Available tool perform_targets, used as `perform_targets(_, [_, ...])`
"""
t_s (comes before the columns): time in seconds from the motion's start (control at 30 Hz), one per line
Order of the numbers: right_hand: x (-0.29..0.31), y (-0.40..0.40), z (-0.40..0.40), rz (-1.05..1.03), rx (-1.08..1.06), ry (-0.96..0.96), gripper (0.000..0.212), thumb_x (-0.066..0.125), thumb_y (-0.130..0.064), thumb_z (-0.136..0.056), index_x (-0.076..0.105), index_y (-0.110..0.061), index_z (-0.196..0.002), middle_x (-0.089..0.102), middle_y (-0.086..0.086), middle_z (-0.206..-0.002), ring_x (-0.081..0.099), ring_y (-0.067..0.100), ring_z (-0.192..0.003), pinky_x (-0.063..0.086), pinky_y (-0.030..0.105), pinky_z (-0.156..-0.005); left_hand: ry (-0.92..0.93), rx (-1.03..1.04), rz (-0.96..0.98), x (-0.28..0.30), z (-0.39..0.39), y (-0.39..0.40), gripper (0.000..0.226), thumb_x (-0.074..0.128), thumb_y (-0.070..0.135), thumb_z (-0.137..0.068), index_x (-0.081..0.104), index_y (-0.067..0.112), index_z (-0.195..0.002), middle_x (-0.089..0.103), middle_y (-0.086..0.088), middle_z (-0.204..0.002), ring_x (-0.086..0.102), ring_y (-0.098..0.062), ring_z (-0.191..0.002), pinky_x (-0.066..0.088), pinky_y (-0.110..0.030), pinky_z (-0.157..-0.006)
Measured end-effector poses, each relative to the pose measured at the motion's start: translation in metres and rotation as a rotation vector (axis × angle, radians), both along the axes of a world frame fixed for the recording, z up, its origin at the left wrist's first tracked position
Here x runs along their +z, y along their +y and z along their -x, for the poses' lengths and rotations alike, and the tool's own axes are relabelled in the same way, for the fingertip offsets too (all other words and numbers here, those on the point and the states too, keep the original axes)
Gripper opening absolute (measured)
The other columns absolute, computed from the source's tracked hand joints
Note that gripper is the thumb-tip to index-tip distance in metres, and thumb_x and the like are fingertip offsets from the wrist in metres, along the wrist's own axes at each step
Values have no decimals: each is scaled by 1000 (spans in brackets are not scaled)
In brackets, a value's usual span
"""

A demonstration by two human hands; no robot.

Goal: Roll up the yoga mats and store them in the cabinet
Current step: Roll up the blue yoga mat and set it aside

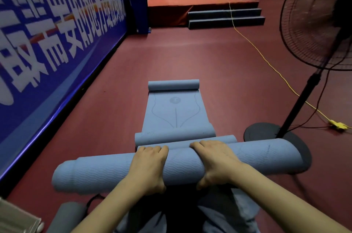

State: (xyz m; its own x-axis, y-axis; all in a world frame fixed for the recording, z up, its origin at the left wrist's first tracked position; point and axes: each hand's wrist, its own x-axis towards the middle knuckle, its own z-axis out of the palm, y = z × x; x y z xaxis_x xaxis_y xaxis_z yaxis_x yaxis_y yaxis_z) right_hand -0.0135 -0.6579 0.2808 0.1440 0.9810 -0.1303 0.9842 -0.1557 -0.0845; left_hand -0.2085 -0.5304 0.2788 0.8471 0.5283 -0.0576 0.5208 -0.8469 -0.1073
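1 mat rolled [190, 164]: my left hand [148, 168] and right hand [217, 162] both wrap it, fingers curled over the top, held above the floor [209, 65]. Second mat [174, 112] ahead, curled at both ends, middle flat. Cabinet not in view.

Both forearms reach forward, bare, roughly parallel. Left hand [150, 166] and right hand [215, 162] lie palm-down side by side, fingers curled over, thumbs tucked beneath, gripping.
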Motion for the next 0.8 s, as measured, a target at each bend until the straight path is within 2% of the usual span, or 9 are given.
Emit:
perform_targets(0.07, [5,-6,5,-6,19,-13,111,87,-68,-49,40,-28,-141,54,-3,-128,54,24,-116,43,40,-99,-48,-5,-29,-4,8,-4,61,74,45,-54,42,26,-102,62,7,-105,62,-23,-96,33,-34,-75])
perform_targets(0.17, [20,-18,1,35,51,0,125,88,-65,-47,31,-33,-153,50,-5,-143,50,22,-127,40,38,-107,-51,5,-43,-1,21,-6,68,76,45,-53,49,24,-111,64,6,-106,63,-24,-96,40,-35,-78])
perform_targets(0.23, [34,-31,-17,51,1,-26,127,86,-70,-41,33,-37,-153,52,-7,-143,51,20,-128,40,34,-107,-67,35,-16,6,33,-4,66,78,48,-49,48,26,-104,65,7,-104,64,-24,-93,39,-35,-75])
perform_targets(0.33, [48,-60,-47,43,-117,-98,128,81,-76,-32,40,-38,-147,54,-11,-139,52,17,-125,42,33,-103,-91,60,-11,13,54,0,69,78,53,-45,50,28,-103,67,7,-103,65,-24,-93,39,-35,-73])
perform_targets(0.5, [39,-85,-22,97,-152,-144,103,76,-75,-28,48,-35,-119,61,-9,-116,59,20,-104,49,38,-88,-15,13,-89,14,85,-10,75,73,57,-43,48,28,-107,67,8,-106,66,-22,-95,43,-37,-77])
perform_targets(0.7, [36,-138,23,85,-106,-72,89,73,-73,-34,50,-35,-111,61,-14,-107,57,15,-98,47,34,-82,84,1,11,17,139,-52,75,69,66,-43,48,29,-105,66,9,-107,64,-23,-96,43,-39,-80])
perform_targets(0.8, [43,-166,49,107,-76,-47,87,72,-73,-39,49,-35,-115,59,-14,-107,56,14,-99,47,33,-81,108,-1,57,23,162,-73,84,67,68,-43,50,31,-116,66,11,-111,64,-21,-102,43,-37,-86])
